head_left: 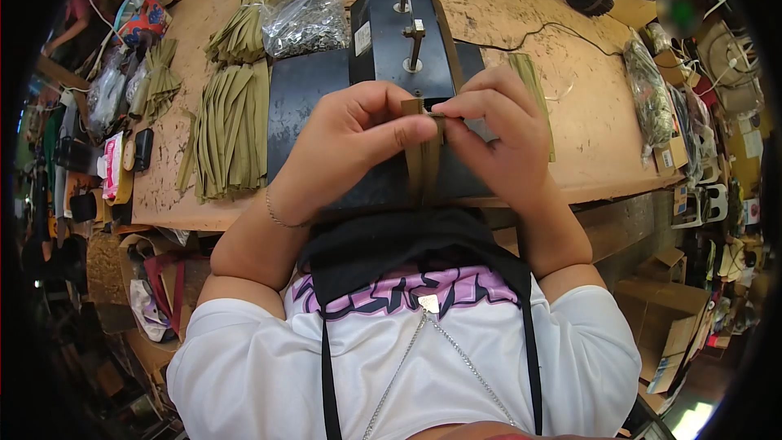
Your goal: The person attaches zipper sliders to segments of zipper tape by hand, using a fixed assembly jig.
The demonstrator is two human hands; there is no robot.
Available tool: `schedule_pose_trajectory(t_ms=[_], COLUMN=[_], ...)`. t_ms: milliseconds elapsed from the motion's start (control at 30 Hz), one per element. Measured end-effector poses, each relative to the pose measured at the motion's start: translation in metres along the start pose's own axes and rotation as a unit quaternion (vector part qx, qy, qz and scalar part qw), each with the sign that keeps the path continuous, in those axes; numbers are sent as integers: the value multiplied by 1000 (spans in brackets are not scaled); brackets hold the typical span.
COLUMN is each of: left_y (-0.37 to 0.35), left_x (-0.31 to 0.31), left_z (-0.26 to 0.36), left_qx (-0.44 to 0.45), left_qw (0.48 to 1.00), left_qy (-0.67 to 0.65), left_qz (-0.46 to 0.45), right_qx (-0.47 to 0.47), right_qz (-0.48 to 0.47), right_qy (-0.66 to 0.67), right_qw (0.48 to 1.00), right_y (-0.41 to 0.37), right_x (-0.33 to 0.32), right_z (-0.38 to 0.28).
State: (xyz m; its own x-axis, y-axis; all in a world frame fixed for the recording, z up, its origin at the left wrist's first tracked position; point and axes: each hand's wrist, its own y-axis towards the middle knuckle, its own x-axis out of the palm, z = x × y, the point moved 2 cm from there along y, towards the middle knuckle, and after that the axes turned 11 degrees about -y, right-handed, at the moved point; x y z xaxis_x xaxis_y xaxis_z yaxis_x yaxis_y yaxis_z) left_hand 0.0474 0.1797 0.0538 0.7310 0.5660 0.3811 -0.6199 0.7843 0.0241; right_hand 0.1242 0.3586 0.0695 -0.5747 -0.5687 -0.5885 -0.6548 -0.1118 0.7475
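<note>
My left hand (pixel 350 126) is closed on an olive webbing strap (pixel 422 171), thumb and fingers pinching it near its upper end. The strap hangs down towards my apron in a folded loop. From the other side, my right hand (pixel 505 130) pinches the strap's end between thumb and forefinger. Something small and light shows between the fingertips, too small to make out. Both hands are just in front of a dark metal machine (pixel 391 49) with two upright posts (pixel 415 45).
Bundles of olive straps (pixel 232 130) lie on the worktable (pixel 586 126) at left, beside a clear bag of small metal pieces (pixel 305 20). More straps (pixel 533 94) lie at right. A black cable (pixel 562 26) crosses the back. Plastic-wrapped goods (pixel 649 102) stand at the right edge.
</note>
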Motion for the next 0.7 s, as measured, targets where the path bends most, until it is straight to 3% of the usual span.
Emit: schedule_pose_trajectory(t_ms=[33,167,233,333,533,633,700], left_y=[-2,-6,-3,-2,-4,1,6], left_x=[0,1,-3,2,0,-1,-2], left_z=[2,9,6,9,12,12,14], left_qx=[-6,121,174,158,170,221,302], left_qw=[999,976,965,980,976,963,924], left_qy=[44,180,198,123,133,153,233], left_qz=[-2,-13,-11,1,-20,-10,4], right_qx=[43,148,144,126,106,111,104], right_qz=[-23,-88,-96,-110,-122,-108,-96], right_qy=[42,219,225,235,219,179,152], right_qw=[998,960,959,957,962,972,978], right_y=[-1,-7,-6,-2,9,14,19], right_x=[-1,4,3,3,-3,0,1], right_z=[0,7,7,7,-2,-3,-2])
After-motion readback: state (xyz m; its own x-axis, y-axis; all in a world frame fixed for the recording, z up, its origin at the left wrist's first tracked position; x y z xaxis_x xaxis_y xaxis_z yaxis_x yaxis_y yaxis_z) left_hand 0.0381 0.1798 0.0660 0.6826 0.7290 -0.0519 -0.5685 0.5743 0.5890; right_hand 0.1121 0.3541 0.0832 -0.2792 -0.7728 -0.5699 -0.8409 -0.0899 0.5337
